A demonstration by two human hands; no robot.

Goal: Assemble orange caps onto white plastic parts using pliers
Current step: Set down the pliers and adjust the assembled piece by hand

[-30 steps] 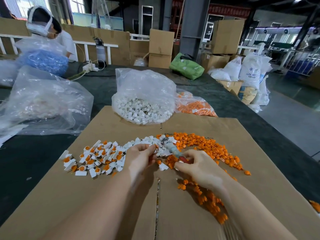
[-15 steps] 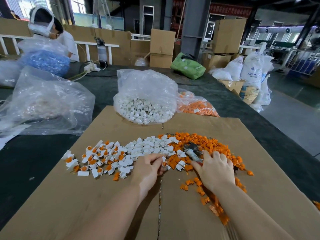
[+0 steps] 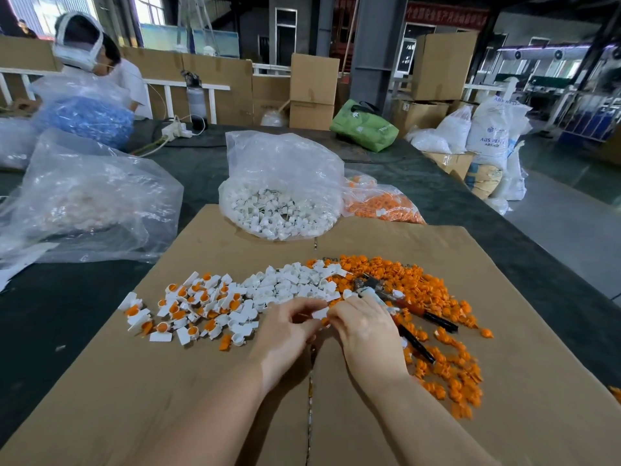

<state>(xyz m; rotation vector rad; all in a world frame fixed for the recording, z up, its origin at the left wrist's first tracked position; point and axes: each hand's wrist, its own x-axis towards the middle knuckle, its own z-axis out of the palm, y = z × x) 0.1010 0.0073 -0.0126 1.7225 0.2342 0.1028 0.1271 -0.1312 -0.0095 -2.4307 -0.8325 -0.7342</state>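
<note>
Both hands meet at the near middle of the cardboard sheet (image 3: pixel 188 391) that covers the bench (image 3: pixel 470 210). The left hand (image 3: pixel 285 334) and right hand (image 3: pixel 364 326) pinch one small white part (image 3: pixel 320 312) between their fingertips, probably to seat an orange cap on it by hand first; whether a cap is already in it cannot be told, as the fingers hide that.

The pliers (image 3: pixel 396 301) lie on the sheet just right of the right hand, nose pointing far-left, dark handles toward near-right, resting on the orange caps. Neither hand holds them, so the squeezing step looks not yet begun for this piece. They sit within easy reach of the right hand.

Loose white parts (image 3: pixel 292 280) form a pile just beyond the hands. Loose orange caps (image 3: pixel 420 284) spread to the right and trail toward the near right. Finished pieces (image 3: pixel 188 307), white with orange inside, sit apart on the left, likely to keep done work away from raw stock.

Refill stock is at the far edge of the sheet: a clear bag of white parts (image 3: pixel 279 210) and, right of it, a bag of orange caps (image 3: pixel 379 205). A large crumpled clear bag (image 3: pixel 84 196) lies far left. Another person (image 3: pixel 90 62) works at the far left.
</note>
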